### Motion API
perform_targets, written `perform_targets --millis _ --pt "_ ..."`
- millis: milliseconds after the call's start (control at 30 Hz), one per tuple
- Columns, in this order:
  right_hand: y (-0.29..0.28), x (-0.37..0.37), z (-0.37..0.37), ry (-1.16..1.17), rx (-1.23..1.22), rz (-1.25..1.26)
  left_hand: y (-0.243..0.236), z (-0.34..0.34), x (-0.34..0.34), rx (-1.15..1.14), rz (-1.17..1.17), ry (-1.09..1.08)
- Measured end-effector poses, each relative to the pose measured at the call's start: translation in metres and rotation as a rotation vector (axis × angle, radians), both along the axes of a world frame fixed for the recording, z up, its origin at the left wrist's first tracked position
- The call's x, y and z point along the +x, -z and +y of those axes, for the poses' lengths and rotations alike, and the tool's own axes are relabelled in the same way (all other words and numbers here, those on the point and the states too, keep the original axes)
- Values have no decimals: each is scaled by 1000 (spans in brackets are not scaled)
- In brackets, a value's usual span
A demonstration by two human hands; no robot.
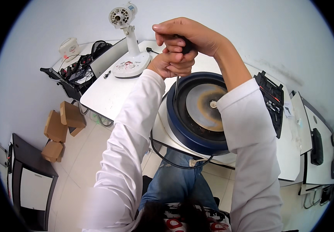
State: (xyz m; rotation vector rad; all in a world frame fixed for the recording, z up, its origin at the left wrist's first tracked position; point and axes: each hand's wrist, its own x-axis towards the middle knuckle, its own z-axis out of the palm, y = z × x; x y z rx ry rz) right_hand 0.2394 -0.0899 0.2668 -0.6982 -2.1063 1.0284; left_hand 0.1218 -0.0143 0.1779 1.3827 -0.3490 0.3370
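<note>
A screwdriver (177, 82) stands nearly upright at the left inner edge of a round dark blue appliance (182, 133), its thin metal shaft pointing down into the dark recess. Around the upper shaft and lower handle my left hand (174, 63) is closed. My right hand (192, 36) curls over the top of the black handle, just above the left. The tip is too small to make out. Inside the appliance lies a grey metal disc (198, 106) with a brownish ring and a small central piece, partly covered by my right sleeve.
A white fan stand with bare motor (132, 50) is at the table's back left. An open black tool case (271, 102) lies at the right. A black cable (163, 157) with a pale plug hangs over the front edge. Cardboard boxes (56, 129) sit on the floor at left.
</note>
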Motion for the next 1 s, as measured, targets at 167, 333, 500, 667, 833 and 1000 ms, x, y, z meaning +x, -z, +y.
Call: perform_targets --millis 167,333,500,667,833,1000 --pt "3 0 7 -39 -39 92 4 4 5 -86 -51 58" --pt "6 -3 15 32 -103 181 4 2 2 -101 -78 3" --pt "4 -4 18 111 -137 198 4 -6 1 -93 -84 -181" --pt "2 -8 23 187 -161 269 -3 -15 1 -68 -21 -385" --pt "8 -14 29 181 -167 336 1 -33 9 4 -10 -848" --pt "18 -27 38 388 -70 585 24 -43 29 4 -103 -1443"
